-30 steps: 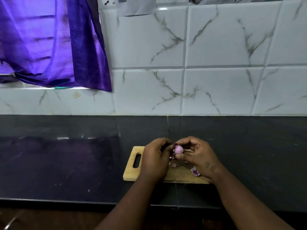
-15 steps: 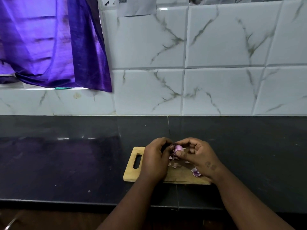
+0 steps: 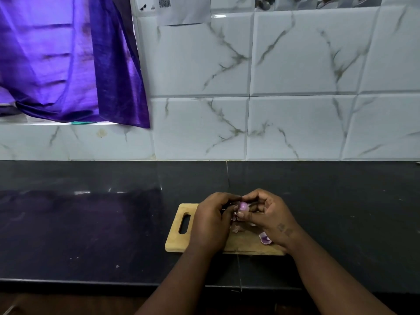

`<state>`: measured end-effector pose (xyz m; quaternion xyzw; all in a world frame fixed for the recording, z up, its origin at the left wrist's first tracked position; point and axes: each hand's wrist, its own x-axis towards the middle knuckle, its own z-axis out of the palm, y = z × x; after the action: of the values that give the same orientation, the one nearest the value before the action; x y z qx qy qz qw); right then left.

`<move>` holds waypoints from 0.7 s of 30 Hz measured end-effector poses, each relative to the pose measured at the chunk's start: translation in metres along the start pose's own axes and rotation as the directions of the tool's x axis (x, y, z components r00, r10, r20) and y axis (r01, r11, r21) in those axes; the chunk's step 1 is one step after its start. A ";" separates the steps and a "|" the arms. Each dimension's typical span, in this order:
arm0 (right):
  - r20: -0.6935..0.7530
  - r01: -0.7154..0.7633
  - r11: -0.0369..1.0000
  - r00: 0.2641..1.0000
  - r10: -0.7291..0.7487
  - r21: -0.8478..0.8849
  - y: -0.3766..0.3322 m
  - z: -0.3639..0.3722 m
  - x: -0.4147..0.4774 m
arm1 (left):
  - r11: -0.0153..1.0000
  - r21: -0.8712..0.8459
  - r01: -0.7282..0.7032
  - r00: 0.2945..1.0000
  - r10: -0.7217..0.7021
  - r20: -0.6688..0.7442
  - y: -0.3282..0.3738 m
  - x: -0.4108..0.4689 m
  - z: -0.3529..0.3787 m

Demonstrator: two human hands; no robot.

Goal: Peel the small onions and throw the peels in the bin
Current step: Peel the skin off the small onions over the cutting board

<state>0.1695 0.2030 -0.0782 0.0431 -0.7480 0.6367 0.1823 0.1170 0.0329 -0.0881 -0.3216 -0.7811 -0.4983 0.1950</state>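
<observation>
A small pinkish-purple onion (image 3: 243, 206) is pinched between both hands just above a wooden cutting board (image 3: 179, 242). My right hand (image 3: 268, 218) grips it with thumb and fingertips. My left hand (image 3: 212, 223) closes against its left side, fingers curled on it. Purple peel scraps lie on the board: one curled piece (image 3: 264, 238) near my right wrist, smaller bits (image 3: 236, 228) under the hands. No bin is in view.
The board, with a handle slot (image 3: 184, 223), sits on a black stone counter (image 3: 91, 223) whose front edge runs near the bottom. White marbled wall tiles (image 3: 295, 110) stand behind. A purple curtain (image 3: 68, 60) hangs at upper left.
The onion has turned a little between my fingertips and my right thumb has shifted under it. Both hands stay over the board in nearly the same place.
</observation>
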 end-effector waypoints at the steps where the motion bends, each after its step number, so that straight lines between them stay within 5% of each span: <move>1: 0.006 0.002 1.000 1.000 -0.002 -0.006 0.000 0.000 0.000 | 1.000 0.019 -0.001 1.000 0.002 -0.020 -0.001 0.000 0.000; 13: -0.012 0.126 0.988 0.992 -0.127 -0.090 0.007 -0.001 0.003 | 0.973 -0.128 0.192 0.981 -0.193 0.003 -0.002 0.003 -0.002; 21: -0.033 0.137 0.986 0.990 -0.140 -0.090 0.008 -0.002 0.004 | 0.982 -0.103 0.156 0.986 -0.149 0.071 0.002 0.002 -0.003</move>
<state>0.1635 0.2069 -0.0844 0.0745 -0.7668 0.5897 0.2423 0.1163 0.0317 -0.0845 -0.2865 -0.7812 -0.5429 0.1139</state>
